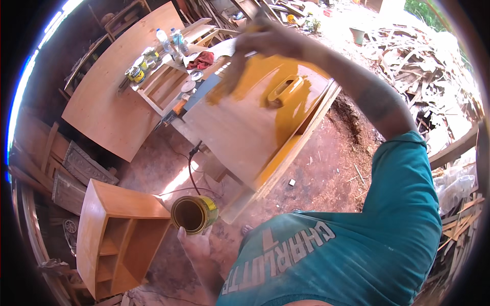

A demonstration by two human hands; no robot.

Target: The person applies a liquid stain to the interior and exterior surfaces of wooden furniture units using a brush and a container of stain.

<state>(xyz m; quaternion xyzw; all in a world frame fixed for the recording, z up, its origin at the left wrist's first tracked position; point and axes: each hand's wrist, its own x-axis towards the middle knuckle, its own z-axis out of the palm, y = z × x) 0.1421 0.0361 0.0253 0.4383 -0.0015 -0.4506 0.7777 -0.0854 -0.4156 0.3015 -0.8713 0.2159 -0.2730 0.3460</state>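
Note:
My left hand (195, 244) holds an open round can (209, 205) by its lower side, tilted so that its dark inside shows. My right arm reaches across a wide pale wooden panel (240, 133). My right hand (268, 41) is above the panel's far side, closed round something that blur keeps me from making out. Glossy yellow-brown liquid finish (291, 115) covers the panel's far and right parts. A raised oblong piece with a slot (285, 91) is coated in it too. The near left part of the panel is bare wood.
Left of the panel lie a red cloth (201, 60), several small cans (137, 74) and plastic bottles (177, 40). An orange-and-black tool (176, 111) sits at the panel's left edge. A wooden shelf unit (130, 204) stands at lower left. Wood scraps (423, 76) are heaped at right.

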